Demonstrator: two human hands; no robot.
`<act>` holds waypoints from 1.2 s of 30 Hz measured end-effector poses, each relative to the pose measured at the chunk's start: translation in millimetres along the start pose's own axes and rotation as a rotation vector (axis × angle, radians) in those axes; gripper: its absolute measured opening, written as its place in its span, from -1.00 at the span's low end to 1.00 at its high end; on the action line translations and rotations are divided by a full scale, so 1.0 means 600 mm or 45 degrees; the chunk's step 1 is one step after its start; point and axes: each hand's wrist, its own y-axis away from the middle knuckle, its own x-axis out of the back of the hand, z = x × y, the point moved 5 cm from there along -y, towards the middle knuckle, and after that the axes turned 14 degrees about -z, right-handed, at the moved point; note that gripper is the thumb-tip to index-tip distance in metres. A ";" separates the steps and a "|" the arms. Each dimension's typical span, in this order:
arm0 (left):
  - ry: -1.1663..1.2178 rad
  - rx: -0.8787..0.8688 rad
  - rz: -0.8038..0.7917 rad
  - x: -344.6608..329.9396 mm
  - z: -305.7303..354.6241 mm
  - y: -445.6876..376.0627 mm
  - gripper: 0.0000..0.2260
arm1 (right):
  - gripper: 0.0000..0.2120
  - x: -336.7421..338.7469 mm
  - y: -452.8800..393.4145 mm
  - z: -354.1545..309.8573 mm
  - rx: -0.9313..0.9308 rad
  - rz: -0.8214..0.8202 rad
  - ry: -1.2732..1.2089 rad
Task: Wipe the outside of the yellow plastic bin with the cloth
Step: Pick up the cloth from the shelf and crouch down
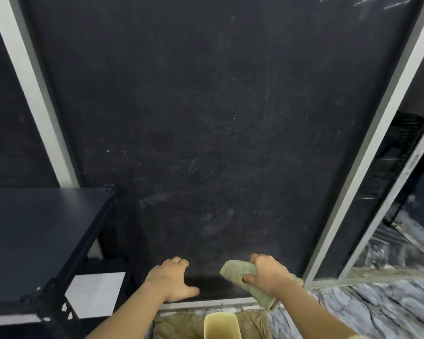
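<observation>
Right hand (pixel 267 275) gripping crumpled green cloth (pixel 238 271), lower right of centre. Left hand (pixel 168 281) resting spread, holding nothing. Yellow plastic bin (pixel 220 325) sitting at bottom edge, untouched.

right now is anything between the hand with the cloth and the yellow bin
Nothing visible stands between them. The right hand grips the cloth up near the dark panel, and the yellow bin sits below it at the frame's bottom edge, with open space between. The left hand is off to the side, empty.
</observation>
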 end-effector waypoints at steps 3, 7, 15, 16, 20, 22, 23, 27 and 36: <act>-0.002 -0.010 0.011 0.002 0.001 0.000 -0.25 | -0.68 -0.007 0.002 0.004 -0.015 -0.034 -0.017; 0.002 -0.016 -0.022 0.002 -0.002 -0.001 -0.24 | -0.65 -0.009 0.007 0.005 -0.055 -0.054 0.008; -0.011 -0.024 -0.039 -0.007 0.005 -0.017 -0.25 | -0.63 -0.017 0.010 0.028 -0.063 -0.044 0.047; -0.006 -0.021 -0.035 -0.010 0.008 -0.018 -0.25 | -0.62 -0.020 0.010 0.032 -0.058 -0.042 0.052; 0.000 -0.009 -0.009 -0.025 0.025 -0.026 -0.26 | -0.63 -0.029 0.003 0.055 -0.043 -0.050 0.028; 0.011 0.002 -0.004 -0.035 0.036 -0.032 -0.26 | -0.64 -0.034 -0.005 0.069 -0.031 -0.067 0.025; 0.016 0.012 -0.002 -0.041 0.042 -0.038 -0.27 | -0.64 -0.037 -0.010 0.076 -0.020 -0.074 0.027; 0.055 0.059 -0.047 -0.081 0.064 -0.070 -0.26 | -0.64 -0.061 -0.033 0.109 0.012 -0.130 0.039; 0.052 0.079 -0.141 -0.227 0.088 -0.182 -0.26 | -0.61 -0.189 -0.118 0.205 -0.005 -0.199 0.030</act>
